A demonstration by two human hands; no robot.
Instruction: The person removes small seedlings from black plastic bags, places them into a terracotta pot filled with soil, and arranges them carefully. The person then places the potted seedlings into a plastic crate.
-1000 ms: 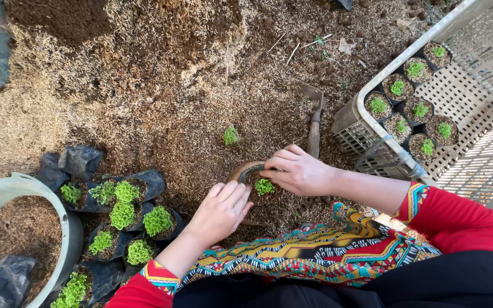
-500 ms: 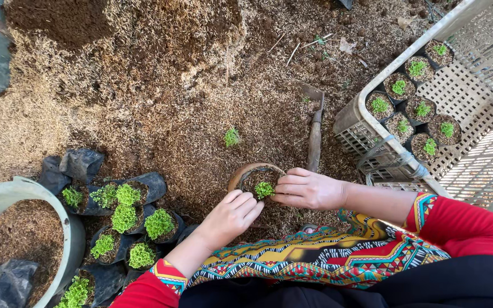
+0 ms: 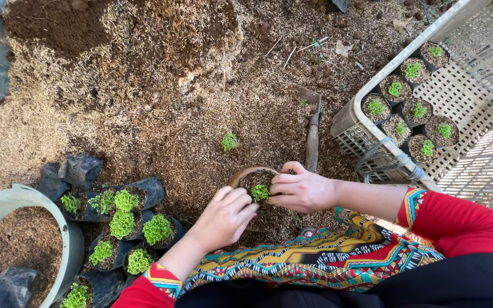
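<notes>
A small pot (image 3: 246, 174) filled with brown soil mix sits on the ground in front of me, with a green seedling (image 3: 259, 193) in its middle. My left hand (image 3: 223, 217) and my right hand (image 3: 300, 189) close in on the seedling from either side, fingertips pressing the soil around it. Neither hand holds a tool. A loose green seedling (image 3: 230, 141) lies on the husk-covered ground beyond the pot. A wooden-handled trowel (image 3: 312, 136) rests on the ground just past my right hand.
A grey plastic crate (image 3: 475, 108) at the right holds several potted seedlings (image 3: 412, 108). Black bags with seedlings (image 3: 124, 219) cluster at the lower left beside a pale basin (image 3: 7, 199) of soil mix. Piles of husk and dark soil (image 3: 115, 45) lie ahead.
My right hand came back from the pot's far rim to the seedling. My left hand closed in too, so both now press soil around the plant.
</notes>
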